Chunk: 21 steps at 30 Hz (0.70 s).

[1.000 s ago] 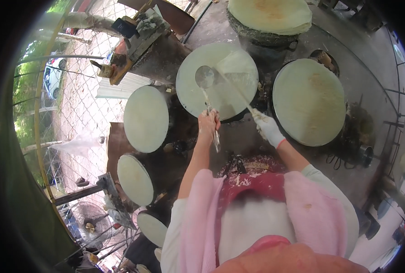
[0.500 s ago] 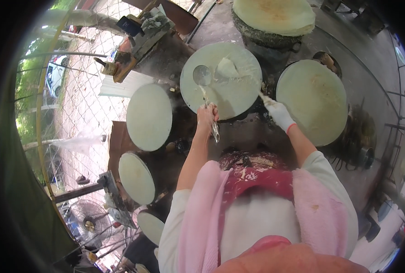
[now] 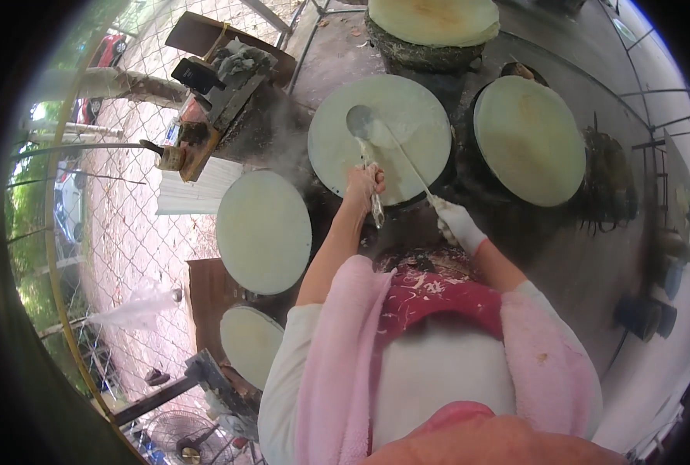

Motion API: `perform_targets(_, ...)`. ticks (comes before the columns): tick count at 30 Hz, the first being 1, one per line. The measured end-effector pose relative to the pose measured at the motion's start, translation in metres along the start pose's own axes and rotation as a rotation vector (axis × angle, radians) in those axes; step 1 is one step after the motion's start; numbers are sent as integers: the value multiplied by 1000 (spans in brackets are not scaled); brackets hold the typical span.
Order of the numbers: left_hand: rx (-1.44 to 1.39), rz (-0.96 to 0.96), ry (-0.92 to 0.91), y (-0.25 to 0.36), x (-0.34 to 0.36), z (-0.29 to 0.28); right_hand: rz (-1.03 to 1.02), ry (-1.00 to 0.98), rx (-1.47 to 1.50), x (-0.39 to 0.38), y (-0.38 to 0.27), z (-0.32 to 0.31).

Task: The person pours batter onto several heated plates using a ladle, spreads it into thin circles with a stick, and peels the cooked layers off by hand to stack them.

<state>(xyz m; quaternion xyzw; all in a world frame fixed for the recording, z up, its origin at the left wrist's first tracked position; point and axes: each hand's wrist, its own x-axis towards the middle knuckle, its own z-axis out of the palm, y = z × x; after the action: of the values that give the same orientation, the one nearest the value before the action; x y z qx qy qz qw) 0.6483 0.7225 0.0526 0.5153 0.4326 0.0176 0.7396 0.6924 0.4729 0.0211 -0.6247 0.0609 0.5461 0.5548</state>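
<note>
My bare left hand (image 3: pixel 364 186) is closed round the handle of a metal ladle (image 3: pixel 359 122), whose round head is over the pale round cooking surface (image 3: pixel 333 151) in front of me. My white-gloved right hand (image 3: pixel 457 226) grips a long thin stick (image 3: pixel 414 167), which reaches up and left across that surface, near a whitish patch of batter beside the ladle head. The stick's far end is hard to make out. Steam drifts at the left of the surface.
Pale rounds stand at right (image 3: pixel 529 139), left (image 3: pixel 263 232) and lower left (image 3: pixel 252 346). A stacked pale pile (image 3: pixel 431 19) rests on a dark base behind. A cluttered block (image 3: pixel 228 77) is upper left, beside wire fencing (image 3: pixel 128 225). A fan (image 3: pixel 192 442) is lower left.
My right hand has come down and left since half a second ago, with the stick's far end nearer the ladle. My left hand has risen slightly. The whole view has shifted.
</note>
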Motion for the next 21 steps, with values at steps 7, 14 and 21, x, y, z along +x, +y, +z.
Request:
perform_targets(7,-242,-119,-77,-12,-37,-26,-447,102,-232,35,-12,-26)
perform_targets(14,-281,-193,-77,-13,-42,-34,-462,242,-344,24,44,-31)
perform_targets(21,-929,-222,-292,-12,-38,-45,51,70,-104,-20,5,74)
